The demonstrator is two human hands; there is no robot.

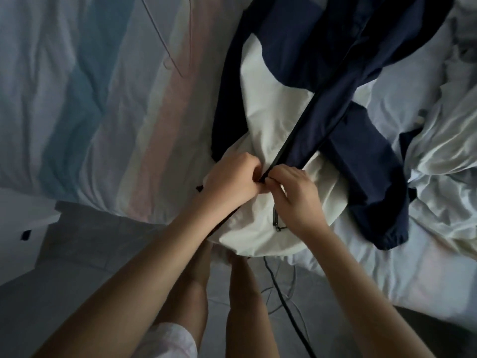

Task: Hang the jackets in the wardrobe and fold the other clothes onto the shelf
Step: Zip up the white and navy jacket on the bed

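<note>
A navy and white jacket [273, 99] lies spread on the bed, its hem hanging over the near edge. A dark front zipper [291, 133] runs diagonally up from the hem. My left hand [232, 179] grips the white fabric at the zipper's lower end. My right hand [296, 195] pinches the bottom of the zipper right beside it, the two hands touching. A pale clothes hanger [165, 45] lies on the bed to the upper left of the jacket.
The bed [90, 112] carries a striped pastel cover. Crumpled white clothes or bedding [438, 140] pile up at the right. Dark and grey cables [286, 303] trail on the floor by my legs. A white furniture edge [28, 220] shows at the left.
</note>
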